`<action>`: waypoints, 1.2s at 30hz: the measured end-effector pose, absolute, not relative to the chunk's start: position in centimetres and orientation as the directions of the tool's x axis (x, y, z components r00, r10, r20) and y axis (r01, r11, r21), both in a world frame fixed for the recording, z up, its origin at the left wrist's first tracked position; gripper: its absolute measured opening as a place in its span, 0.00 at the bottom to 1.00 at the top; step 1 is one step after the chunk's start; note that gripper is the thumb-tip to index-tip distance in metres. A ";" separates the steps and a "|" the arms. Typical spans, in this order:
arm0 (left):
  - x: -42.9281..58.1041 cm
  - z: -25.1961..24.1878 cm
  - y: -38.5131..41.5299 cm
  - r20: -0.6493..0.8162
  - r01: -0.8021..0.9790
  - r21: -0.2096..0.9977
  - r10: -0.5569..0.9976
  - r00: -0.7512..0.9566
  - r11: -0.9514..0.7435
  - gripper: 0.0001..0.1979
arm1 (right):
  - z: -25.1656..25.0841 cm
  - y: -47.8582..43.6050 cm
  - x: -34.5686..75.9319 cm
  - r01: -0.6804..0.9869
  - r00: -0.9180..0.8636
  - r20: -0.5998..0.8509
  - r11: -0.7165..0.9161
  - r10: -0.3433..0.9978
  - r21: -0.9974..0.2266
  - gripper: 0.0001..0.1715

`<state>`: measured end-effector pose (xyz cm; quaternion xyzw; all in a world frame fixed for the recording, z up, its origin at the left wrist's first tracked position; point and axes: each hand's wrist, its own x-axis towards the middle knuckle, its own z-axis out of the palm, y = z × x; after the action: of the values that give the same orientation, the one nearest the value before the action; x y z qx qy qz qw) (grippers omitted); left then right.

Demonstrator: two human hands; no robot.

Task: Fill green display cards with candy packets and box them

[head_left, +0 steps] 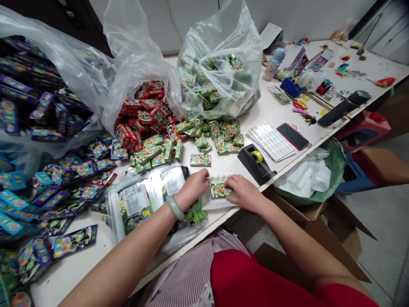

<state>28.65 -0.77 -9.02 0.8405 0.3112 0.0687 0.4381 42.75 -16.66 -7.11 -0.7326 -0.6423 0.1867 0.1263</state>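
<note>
My right hand (243, 192) rests with curled fingers on a small green patterned box (217, 190) near the table's front edge. Under and around this box lies a white sheet or film (211, 204). My left hand (195, 185), with a bangle on its wrist, pinches at the sheet's upper left side, beside a strip of small labels (219, 178); what exactly its fingertips hold is too small to tell. Just beyond the hands lies another green box (200, 160). Plastic bags with printed packaging (134, 202) lie under my left forearm.
Heaps of purple boxes (84, 168), red boxes (147, 111) and green boxes (226, 132) spread left and ahead, with large plastic bags behind. A black tape dispenser (255, 164), label sheets (271, 140) and a phone (292, 136) lie right. A green-lined carton (329, 187) stands below the edge.
</note>
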 end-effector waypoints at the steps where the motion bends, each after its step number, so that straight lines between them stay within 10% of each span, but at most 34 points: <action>1: 28.8 -8.9 -0.9 -0.143 0.459 0.765 0.576 0.805 -0.452 0.04 | -7.3 -16.6 42.6 0.896 0.128 -0.127 -0.170 0.984 -0.411 0.16; 9: 22.2 -5.4 0.3 0.074 0.367 0.780 0.656 0.751 -0.508 0.16 | -7.2 -17.3 43.2 0.865 0.149 -0.106 -0.181 0.983 -0.468 0.16; 14: 9.8 -5.3 2.9 0.048 0.700 0.675 0.960 0.276 -0.235 0.24 | -4.9 -16.0 44.7 0.745 0.160 0.074 -0.071 0.984 -0.663 0.09; 18: 4.5 -7.1 1.5 -0.046 0.838 0.524 0.977 0.209 -0.155 0.25 | -2.7 -12.1 41.1 0.639 0.024 0.117 0.075 0.993 -0.766 0.06; 26: 3.4 -10.0 0.0 -0.167 0.587 0.801 0.986 0.027 0.119 0.13 | -1.0 -4.8 28.3 0.522 -0.530 0.038 0.360 0.847 -0.773 0.05; 36: 0.8 -4.8 -2.6 -0.093 0.287 0.956 0.991 0.096 0.062 0.12 | -3.6 4.3 21.9 0.632 -0.290 0.075 0.250 0.954 -0.734 0.14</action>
<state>0.81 -2.57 -4.80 0.5729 0.5578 0.3753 0.4688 21.91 4.25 -3.60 -0.5327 -0.7442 0.3022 0.2666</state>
